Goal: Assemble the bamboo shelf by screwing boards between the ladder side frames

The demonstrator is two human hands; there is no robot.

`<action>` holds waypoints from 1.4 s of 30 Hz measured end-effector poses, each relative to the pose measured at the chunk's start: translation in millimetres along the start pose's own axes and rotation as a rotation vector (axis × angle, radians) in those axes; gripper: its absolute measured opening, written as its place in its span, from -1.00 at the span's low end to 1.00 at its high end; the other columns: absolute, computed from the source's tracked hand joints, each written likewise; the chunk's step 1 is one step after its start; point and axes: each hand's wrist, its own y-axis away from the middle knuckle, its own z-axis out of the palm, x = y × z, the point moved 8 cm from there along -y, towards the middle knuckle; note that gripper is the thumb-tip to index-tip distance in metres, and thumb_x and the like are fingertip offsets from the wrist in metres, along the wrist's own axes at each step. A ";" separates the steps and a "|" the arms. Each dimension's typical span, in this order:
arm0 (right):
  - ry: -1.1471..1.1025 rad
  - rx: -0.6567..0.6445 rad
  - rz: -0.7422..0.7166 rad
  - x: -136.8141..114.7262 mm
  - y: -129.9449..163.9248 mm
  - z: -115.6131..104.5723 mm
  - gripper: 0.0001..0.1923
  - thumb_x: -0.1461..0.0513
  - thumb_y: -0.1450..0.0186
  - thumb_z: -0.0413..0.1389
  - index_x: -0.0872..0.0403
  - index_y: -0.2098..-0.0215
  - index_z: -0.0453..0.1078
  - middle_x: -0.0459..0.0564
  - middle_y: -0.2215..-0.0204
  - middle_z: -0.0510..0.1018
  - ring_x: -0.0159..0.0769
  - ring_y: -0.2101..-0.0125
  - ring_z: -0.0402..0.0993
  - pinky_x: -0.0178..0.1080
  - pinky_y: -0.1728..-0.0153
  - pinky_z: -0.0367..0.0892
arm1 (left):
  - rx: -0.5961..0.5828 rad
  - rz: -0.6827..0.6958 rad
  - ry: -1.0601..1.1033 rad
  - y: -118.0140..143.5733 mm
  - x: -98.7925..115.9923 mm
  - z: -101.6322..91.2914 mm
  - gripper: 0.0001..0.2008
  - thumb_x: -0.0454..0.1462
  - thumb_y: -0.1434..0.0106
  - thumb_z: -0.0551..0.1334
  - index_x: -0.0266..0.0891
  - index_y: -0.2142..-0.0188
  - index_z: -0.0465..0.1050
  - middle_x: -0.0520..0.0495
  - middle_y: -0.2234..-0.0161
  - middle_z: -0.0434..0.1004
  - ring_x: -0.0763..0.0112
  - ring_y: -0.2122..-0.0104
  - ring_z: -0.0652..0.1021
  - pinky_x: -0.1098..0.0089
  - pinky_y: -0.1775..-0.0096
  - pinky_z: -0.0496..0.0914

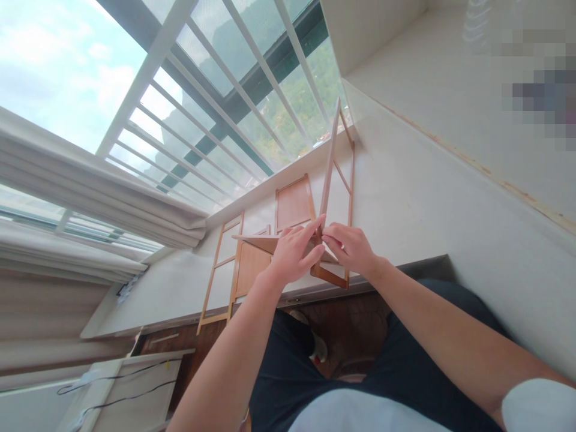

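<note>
Head view, window ledge. Left hand: fingers curled round a wooden shelf board, held level. Right hand: fingertips pinched at the board's joint with an upright ladder-style side frame. Second side frame lies flat at 9 o'clock; spare panel at 11 o'clock.

Reddish-brown wooden frame and panels on a white sill; cream curtain; white window bars.
</note>
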 end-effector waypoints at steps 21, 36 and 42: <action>-0.084 -0.002 0.032 8.5 3.7 -0.5 -0.88 0.14 -0.49 0.04 0.00 0.09 0.31 -0.14 0.44 0.51 -0.40 0.52 0.35 -0.32 0.42 0.26 | -0.001 -0.002 0.019 1.7 -4.3 0.9 -0.37 -0.03 -0.45 0.04 -0.08 -0.45 0.08 -0.12 -0.10 0.59 0.15 -0.09 0.53 0.15 -0.15 0.21; -0.015 -0.041 -0.009 0.3 -1.3 6.7 -0.79 0.15 -0.52 -0.02 0.00 0.28 0.31 -0.10 0.42 0.44 -0.35 0.45 0.33 -0.29 0.37 0.20 | 0.010 0.001 0.007 0.0 -3.8 0.2 -0.37 -0.09 -0.43 0.08 -0.11 -0.44 0.11 -0.11 -0.06 0.60 0.17 -0.09 0.52 0.17 -0.16 0.23; -0.033 -0.042 0.068 6.1 -1.5 10.9 -0.54 0.04 -0.54 -0.06 0.03 0.49 0.22 -0.13 0.58 0.35 -0.38 0.54 0.22 -0.27 0.43 0.09 | 0.008 -0.005 -0.012 1.4 -5.4 1.5 -0.37 -0.09 -0.44 0.08 -0.09 -0.45 0.08 -0.11 -0.09 0.59 0.17 -0.08 0.53 0.17 -0.16 0.22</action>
